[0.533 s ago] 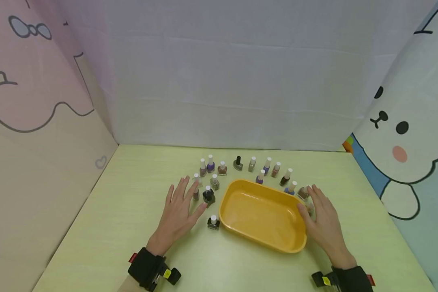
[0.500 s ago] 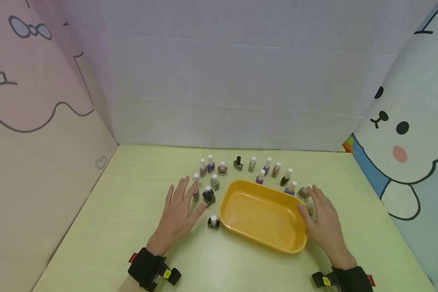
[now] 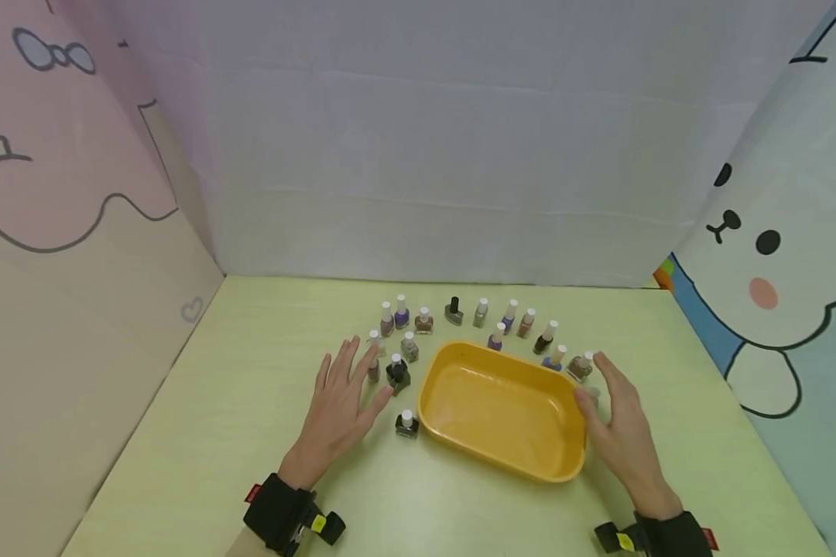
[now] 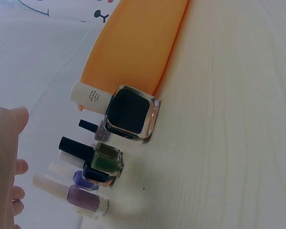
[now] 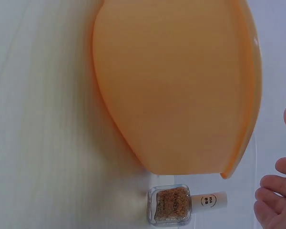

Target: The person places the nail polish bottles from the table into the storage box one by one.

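My left hand (image 3: 337, 410), fingers spread and holding nothing, hovers beside the left cluster of nail polish bottles. In the left wrist view, a black nail polish bottle (image 4: 128, 112) with a white cap stands by the tray, and a dark green bottle (image 4: 105, 160) and a mauve bottle (image 4: 86, 198) are behind it. At the right end of the yellow tray (image 3: 501, 458), my right hand (image 3: 623, 433) is raised with nothing in it, partly hiding a bottle. The right wrist view shows that glittery orange-brown bottle (image 5: 171, 205) near the tray's end, apart from the fingers.
Several more nail polish bottles stand in an arc behind the tray, among them a black-capped bottle (image 3: 453, 312) and a dark one (image 3: 545, 339). The pale table (image 3: 251, 333) meets a white cloth backdrop (image 3: 432, 170), with printed cartoon curtains (image 3: 808, 309) at the sides.
My right hand has shifted slightly right, away from the tray, and its fingers look closer together, uncovering more of a brown bottle. The left hand, tray and bottles stay put.
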{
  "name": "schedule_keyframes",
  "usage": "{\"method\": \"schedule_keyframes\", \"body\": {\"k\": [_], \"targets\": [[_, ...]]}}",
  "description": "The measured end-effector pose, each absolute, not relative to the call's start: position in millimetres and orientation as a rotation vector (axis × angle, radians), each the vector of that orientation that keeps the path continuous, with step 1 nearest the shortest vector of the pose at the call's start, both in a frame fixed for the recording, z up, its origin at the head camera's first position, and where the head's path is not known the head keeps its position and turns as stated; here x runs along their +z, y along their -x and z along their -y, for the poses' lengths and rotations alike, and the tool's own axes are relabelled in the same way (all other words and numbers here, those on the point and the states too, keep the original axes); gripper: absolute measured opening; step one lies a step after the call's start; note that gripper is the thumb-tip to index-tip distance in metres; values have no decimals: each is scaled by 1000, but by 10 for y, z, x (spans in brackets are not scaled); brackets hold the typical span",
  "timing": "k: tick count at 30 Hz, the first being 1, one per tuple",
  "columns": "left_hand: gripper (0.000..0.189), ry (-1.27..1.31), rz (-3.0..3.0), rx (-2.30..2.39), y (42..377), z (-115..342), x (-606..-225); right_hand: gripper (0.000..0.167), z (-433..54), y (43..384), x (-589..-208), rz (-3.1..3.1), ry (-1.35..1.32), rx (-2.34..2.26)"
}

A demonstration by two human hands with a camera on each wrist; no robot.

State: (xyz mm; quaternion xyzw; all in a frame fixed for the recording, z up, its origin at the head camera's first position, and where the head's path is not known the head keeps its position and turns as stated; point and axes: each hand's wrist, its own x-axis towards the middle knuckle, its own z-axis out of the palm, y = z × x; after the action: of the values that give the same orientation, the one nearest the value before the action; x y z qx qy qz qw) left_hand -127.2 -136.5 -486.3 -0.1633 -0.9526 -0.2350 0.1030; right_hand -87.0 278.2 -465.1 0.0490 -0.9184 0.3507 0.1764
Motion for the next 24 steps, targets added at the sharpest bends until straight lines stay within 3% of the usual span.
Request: {"method": "schedule_keyframes", "body": {"k": [10, 24], "targets": [[69, 490, 2711, -830, 1285, 1324, -4891, 66, -2662, 885, -4635, 2630, -163, 1016], [47, 654, 2465, -1006, 1134, 1111, -4978, 64, -2590, 903, -4729, 2647, -197, 982]]}}
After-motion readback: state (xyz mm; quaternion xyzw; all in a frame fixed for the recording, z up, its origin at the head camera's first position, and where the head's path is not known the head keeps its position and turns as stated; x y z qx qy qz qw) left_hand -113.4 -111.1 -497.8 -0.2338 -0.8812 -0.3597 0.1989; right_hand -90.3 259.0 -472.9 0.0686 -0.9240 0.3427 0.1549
